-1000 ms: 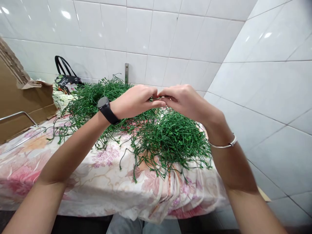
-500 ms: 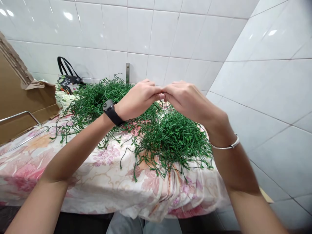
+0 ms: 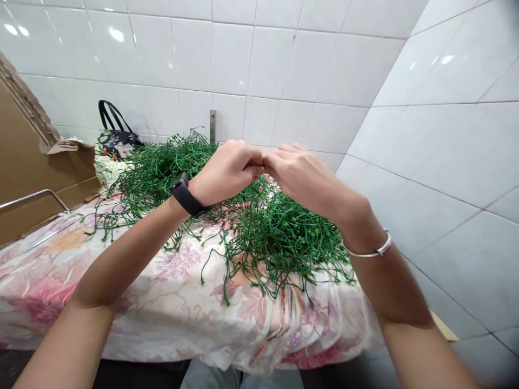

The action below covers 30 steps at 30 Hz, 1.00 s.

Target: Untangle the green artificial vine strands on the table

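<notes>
My left hand (image 3: 227, 172), with a black watch on its wrist, and my right hand (image 3: 300, 175), with a silver bangle, meet fingertip to fingertip above a heap of green plastic sprigs (image 3: 284, 237). Both hands are closed in a pinch on a small piece at the point where they touch; the fingers hide most of it, and I cannot make out what it is. A second, wider heap of the same green sprigs (image 3: 158, 167) lies behind my left hand. Both heaps rest on a table under a flowered cloth (image 3: 162, 302).
White tiled walls close in the back and the right side. A brown cardboard box (image 3: 36, 162) with a metal rail (image 3: 36, 197) stands at the left. A black-handled bag (image 3: 115, 138) sits at the back left, a metal bracket (image 3: 212, 125) on the back wall.
Both hands have stayed together above the right heap, shifting slightly up and then back down. The dark stem seen between the fingertips a second ago is now covered by the fingers.
</notes>
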Motion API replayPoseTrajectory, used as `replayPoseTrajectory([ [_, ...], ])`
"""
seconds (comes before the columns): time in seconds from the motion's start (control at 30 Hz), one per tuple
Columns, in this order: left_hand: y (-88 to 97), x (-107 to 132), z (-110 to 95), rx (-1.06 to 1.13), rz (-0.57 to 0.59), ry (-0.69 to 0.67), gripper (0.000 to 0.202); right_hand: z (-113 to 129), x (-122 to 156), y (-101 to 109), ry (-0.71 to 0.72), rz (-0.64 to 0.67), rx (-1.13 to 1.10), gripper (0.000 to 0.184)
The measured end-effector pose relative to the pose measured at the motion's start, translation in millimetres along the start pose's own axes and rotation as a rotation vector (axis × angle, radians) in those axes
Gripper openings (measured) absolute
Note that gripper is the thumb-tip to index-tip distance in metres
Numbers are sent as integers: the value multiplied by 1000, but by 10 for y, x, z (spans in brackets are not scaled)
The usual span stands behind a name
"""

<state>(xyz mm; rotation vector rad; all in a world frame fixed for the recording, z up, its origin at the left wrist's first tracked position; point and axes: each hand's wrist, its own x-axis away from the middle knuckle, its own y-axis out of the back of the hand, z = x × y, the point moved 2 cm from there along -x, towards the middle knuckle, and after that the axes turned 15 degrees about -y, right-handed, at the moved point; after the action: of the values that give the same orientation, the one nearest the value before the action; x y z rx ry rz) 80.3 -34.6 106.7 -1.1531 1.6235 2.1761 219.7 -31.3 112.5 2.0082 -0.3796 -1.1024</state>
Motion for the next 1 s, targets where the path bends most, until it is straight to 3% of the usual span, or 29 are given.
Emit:
replayPoseTrajectory([
  [0.3,44,-36,-1,23,-22,84,20,7,12,37,16,98,-102,21],
  [0.53,126,-48,-20,334,-80,26,25,94,41,154,10,-21,-286,17],
  [0.63,136,-38,-45,537,-138,17,26,115,71,212,25,-31,-451,18],
  [0.77,112,-10,-137,750,-194,10,32,128,135,317,76,65,-759,24],
  [1.0,71,39,-219,592,-233,45,37,157,175,394,53,111,-1143,31],
])
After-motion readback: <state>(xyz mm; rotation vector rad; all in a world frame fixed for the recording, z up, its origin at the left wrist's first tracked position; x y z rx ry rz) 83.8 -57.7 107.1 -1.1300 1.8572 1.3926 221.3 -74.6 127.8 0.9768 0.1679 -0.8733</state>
